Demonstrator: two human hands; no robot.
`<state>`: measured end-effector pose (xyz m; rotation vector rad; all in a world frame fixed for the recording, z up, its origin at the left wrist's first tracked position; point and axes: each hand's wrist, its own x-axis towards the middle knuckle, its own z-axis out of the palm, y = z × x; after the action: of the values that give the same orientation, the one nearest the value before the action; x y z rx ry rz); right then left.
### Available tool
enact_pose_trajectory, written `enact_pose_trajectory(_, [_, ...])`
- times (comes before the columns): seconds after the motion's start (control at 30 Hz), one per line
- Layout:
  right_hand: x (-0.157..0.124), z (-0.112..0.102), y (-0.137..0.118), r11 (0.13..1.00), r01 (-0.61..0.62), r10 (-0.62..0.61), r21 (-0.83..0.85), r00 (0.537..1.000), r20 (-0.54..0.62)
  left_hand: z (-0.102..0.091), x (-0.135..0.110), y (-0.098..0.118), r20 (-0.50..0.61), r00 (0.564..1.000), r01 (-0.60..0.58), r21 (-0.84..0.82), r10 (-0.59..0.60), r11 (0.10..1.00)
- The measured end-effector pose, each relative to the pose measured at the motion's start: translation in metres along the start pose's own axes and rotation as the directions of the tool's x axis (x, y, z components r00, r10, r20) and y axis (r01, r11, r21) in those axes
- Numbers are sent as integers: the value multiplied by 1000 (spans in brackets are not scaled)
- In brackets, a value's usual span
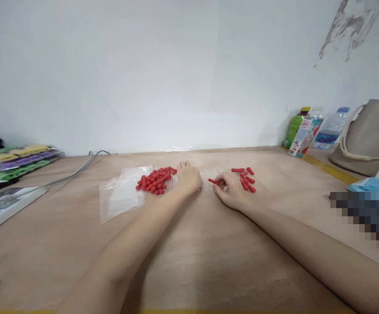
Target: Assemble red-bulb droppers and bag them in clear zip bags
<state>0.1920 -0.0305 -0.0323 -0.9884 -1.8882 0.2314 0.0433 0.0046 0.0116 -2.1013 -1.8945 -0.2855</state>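
My left hand (188, 175) rests on a clear ridged plastic strip (207, 179) at the table's middle, fingers curled down on it. Just left of that hand lies a heap of small red capsule-shaped pieces (155, 179). My right hand (231, 191) pinches one red piece (213, 181) at the strip's right part. A smaller scatter of red pieces (246, 178) lies behind my right hand. Clear plastic bags (122, 197) lie flat to the left of the heap.
Wooden table (189, 253) against a white wall. Coloured packets (15, 162) and a booklet (4, 200) at left, a grey cable (74, 172) beside them. Bottles (307, 128), a beige bag (371, 137) and a blue packet (377, 181) at right.
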Motion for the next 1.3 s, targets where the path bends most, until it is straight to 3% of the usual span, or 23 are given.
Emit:
enact_pose_trajectory(0.33, [0, 0, 2, 1000, 15, -15, 3, 1000, -16, -9, 11, 8, 208, 968, 145, 5, -143, 989])
enact_pose_trajectory(0.63, [1, 3, 10, 993, 71, -74, -100, 997, -31, -2, 21, 4, 272, 935, 251, -60, -226, 966])
enact_pose_trajectory(0.77, [0, 2, 9, 992, 66, -67, -108, 998, -1, -3, 23, 0, 275, 938, 252, -119, -212, 960])
enact_pose_trajectory(0.9, [1, -1, 2, 997, 63, -61, -52, 998, 24, -13, 13, -10, 216, 972, 140, -221, -92, 965])
enact_pose_trajectory(1.1, [1, -2, -1, 1000, -22, 21, 19, 999, 31, -19, -33, -47, 12, 990, -127, -372, 142, 920])
enact_pose_trajectory(1.2, [1, 1, -1, 998, -47, 46, 29, 998, 34, -5, -53, -67, -263, 921, -379, -425, 288, 822])
enact_pose_trajectory(1.3, [1, 1, -6, 999, -52, 53, -8, 996, 71, 11, -64, -77, -397, 849, -501, -400, 347, 767])
